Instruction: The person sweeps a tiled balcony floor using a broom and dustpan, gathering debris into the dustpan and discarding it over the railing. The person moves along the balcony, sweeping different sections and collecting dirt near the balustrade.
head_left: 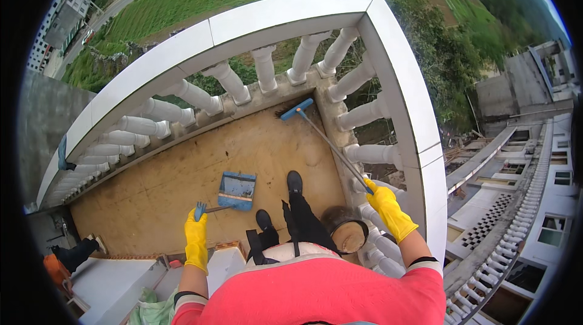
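Both hands wear yellow rubber gloves. My right hand is closed round the upper end of a long-handled broom. The broom's blue head, with dark bristles, lies in the far corner of the balcony floor. My left hand grips the blue end of the handle of a dustpan. That blue dustpan rests on the tan floor ahead of my feet, its open side facing away from me. Some dark specks show inside it.
A white-topped balustrade with white balusters encloses the balcony ahead and at right. A dark bucket with brownish contents stands by my right leg. Another person is at far left. Green sacking lies at lower left.
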Demonstrator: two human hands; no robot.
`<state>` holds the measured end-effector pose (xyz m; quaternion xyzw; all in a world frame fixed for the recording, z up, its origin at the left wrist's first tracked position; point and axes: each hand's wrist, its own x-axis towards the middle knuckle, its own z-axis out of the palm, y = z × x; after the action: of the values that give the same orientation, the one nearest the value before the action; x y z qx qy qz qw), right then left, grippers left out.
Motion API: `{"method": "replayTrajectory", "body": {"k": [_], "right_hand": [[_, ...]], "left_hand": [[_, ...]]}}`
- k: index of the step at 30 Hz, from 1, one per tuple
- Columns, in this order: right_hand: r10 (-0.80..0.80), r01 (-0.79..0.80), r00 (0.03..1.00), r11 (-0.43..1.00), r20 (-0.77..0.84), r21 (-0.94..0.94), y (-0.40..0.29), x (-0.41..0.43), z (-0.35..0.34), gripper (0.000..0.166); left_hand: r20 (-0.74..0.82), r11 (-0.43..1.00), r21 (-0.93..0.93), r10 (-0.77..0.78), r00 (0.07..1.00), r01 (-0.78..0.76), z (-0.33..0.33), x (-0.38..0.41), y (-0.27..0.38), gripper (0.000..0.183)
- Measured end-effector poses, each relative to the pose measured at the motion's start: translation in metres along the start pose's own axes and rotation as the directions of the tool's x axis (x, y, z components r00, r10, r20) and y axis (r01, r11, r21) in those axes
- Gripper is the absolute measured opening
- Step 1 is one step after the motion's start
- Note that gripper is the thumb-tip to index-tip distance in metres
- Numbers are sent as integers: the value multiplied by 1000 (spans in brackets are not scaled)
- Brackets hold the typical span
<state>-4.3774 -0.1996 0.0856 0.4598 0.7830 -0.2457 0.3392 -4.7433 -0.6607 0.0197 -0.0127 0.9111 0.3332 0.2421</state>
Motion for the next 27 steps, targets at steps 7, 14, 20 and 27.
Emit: {"method": "replayTrajectory", "body": {"k": [7,14,20,27], "right_hand": [[37,-83,993,902,116,423,-33,115,-8,55],[-33,-21,987,945,158,327,-13,51,-25,57],[-28,-46,992,836,126,547,19,126,14,59],[1,-164,965,782,262,602,-27,49,-37,53]], "left_hand": [[19,988,151,-10,1000,7,23,12,57,39],[-35,980,194,-47,998,53,25,5,76,38],[17,982,182,-51,999,47,28,19,94,38],[-10,977,209,-32,999,33,35,17,98,37]]}}
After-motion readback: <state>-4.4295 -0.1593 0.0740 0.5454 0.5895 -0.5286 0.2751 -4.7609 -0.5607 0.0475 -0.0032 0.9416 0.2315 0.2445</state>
